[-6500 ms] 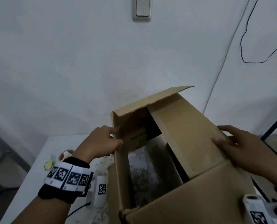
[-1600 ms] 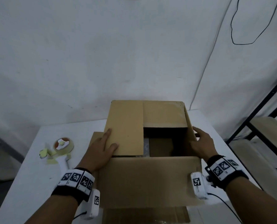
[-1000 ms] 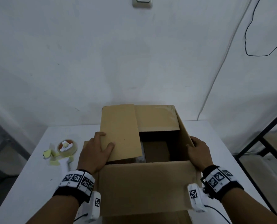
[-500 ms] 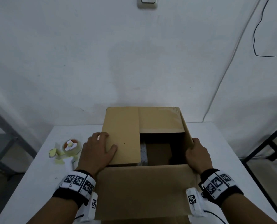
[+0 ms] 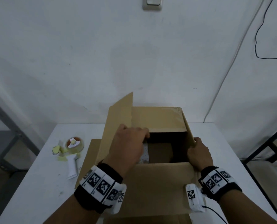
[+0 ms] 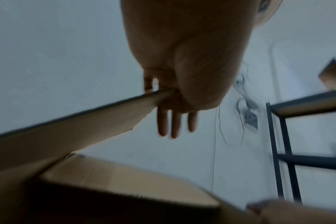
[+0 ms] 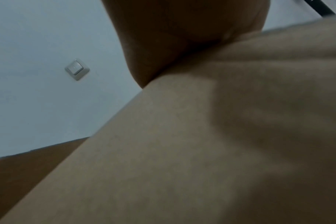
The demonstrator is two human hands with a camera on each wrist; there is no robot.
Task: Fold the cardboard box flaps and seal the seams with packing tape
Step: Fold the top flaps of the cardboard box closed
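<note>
Here the cardboard box (image 5: 152,183) sits on the worktop (image 5: 37,183) between both wrists. Its left flap (image 5: 118,120) is pinched at the free edge by the left hand (image 5: 128,147) (light, stiff, creases easily). The right flap (image 5: 188,126) is held edge-on by the right hand (image 5: 199,154). Flaps are best gripped near free edges.

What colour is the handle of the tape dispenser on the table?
White; the tape dispenser shows best in the head view, its handle toward the person.

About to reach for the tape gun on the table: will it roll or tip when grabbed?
The tape gun lies flat on its side on the table, so it probably won't roll. Its roll end looks bulkier than the white handle, so it may dip there if lifted by the handle. It is probably light.
</note>
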